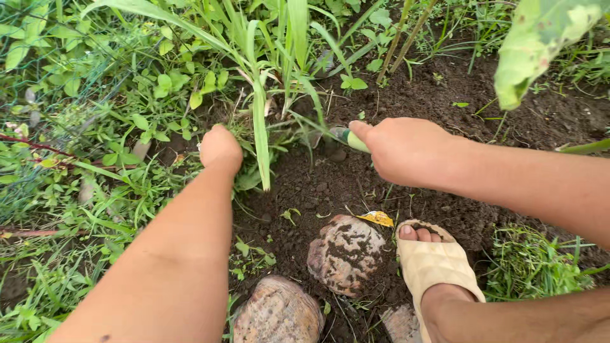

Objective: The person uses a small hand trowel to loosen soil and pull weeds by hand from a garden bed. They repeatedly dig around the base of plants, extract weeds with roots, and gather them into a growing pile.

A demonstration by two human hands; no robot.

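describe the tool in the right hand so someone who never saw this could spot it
Start at the patch of dark bare soil in the middle, bordered by weeds. The right hand is closed around a tool whose tip points left toward the grass clump that the left hand grips. Only a short pale green stub shows, smoother than any leaf nearby.

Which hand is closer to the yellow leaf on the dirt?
Right. The right hand is just above the yellow leaf; the left hand is far off, in the weeds.

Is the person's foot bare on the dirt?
No, the foot wears a pale woven sandal, with only the toes showing at the front as it stands on the dark soil.
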